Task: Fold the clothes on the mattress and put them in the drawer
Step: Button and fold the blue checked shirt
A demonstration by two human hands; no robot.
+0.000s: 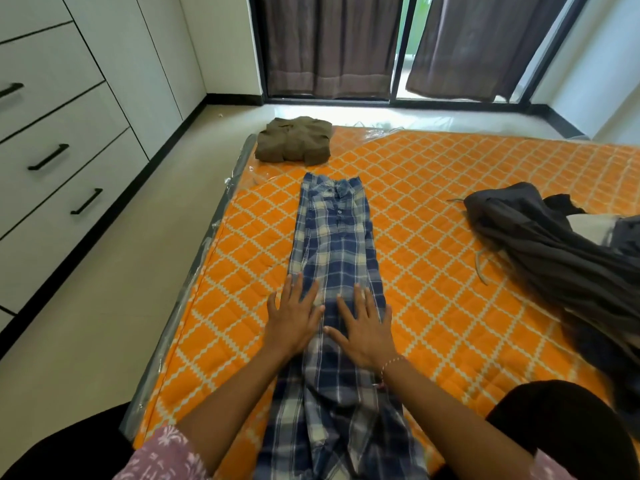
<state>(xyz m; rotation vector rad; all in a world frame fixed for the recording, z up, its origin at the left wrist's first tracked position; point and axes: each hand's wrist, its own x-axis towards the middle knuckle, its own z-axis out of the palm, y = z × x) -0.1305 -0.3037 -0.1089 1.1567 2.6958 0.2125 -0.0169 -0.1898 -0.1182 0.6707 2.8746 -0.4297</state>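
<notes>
Two flat, open-fingered hands, left (294, 318) and right (363, 329), side by side atop the plaid shirt (334, 244).

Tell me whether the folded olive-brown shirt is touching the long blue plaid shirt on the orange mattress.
Apart. The head view shows a strip of bare orange quilted mattress between the folded olive-brown shirt and the collar end of the blue plaid shirt.

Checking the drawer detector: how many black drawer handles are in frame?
3: upper handle cut by the left edge, middle handle below it, lower handle nearest the floor. More may sit outside the frame.
</notes>
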